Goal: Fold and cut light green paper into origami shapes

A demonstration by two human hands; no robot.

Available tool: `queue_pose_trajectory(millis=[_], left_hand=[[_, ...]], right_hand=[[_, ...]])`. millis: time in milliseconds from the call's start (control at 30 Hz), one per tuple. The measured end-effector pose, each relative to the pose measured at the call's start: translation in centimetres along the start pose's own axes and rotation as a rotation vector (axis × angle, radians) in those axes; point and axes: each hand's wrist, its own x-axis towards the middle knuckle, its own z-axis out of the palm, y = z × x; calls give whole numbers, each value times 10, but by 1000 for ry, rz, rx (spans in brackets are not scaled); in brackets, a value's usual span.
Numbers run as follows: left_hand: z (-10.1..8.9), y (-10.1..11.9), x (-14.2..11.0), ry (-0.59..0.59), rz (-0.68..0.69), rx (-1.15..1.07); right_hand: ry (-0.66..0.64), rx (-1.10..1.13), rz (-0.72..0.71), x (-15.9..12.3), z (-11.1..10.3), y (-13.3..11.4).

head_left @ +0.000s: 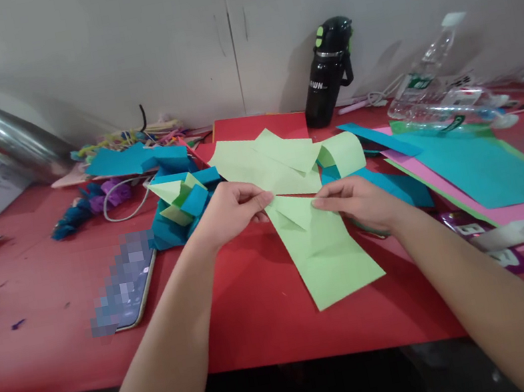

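A light green sheet of paper [327,252] hangs tilted toward me over the red tabletop, creased and with a small flap near its top. My left hand [239,210] pinches its upper left corner between thumb and fingers. At the upper right edge, my right hand [352,204] grips the same sheet, thumb on top. Just behind lie more light green paper pieces [256,163], one of them curled [346,153] at the right. Left of my left hand sits a folded blue and green paper shape [179,204].
A phone [131,287] lies left on the red table [246,334]. Blue [494,162] and pink sheets are stacked at the right, beside white scissors-like handles [517,233]. A black bottle [329,76], clear plastic bottles [426,65] and a metal vase-like object [12,132] stand along the wall.
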Motion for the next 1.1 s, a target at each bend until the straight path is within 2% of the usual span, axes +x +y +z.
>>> queue_pose_trajectory(millis=[233,433,567,733,800,967,1100], left_hand=[[23,1,1,-97,10,-9],[37,1,1,-204,20,-36],[30,2,1,-159,-19,-33],[7,2,2,26,38,-14],[4,2,2,46,44,-34],[22,3,0,-147,57,-6],[34,3,0,-197,92,61]], right_hand=[[-91,-102,-39,-2,12,-6],[-183,-97,-78,1,17,-3],[-169,-114,-70,0,16,-7],[-90,-125,-23,-3,12,-8],[-80,-117,-31,-3,11,-6],[-151,-129,-96,2,14,-2],[-166,-118,-110,2,19,-4]])
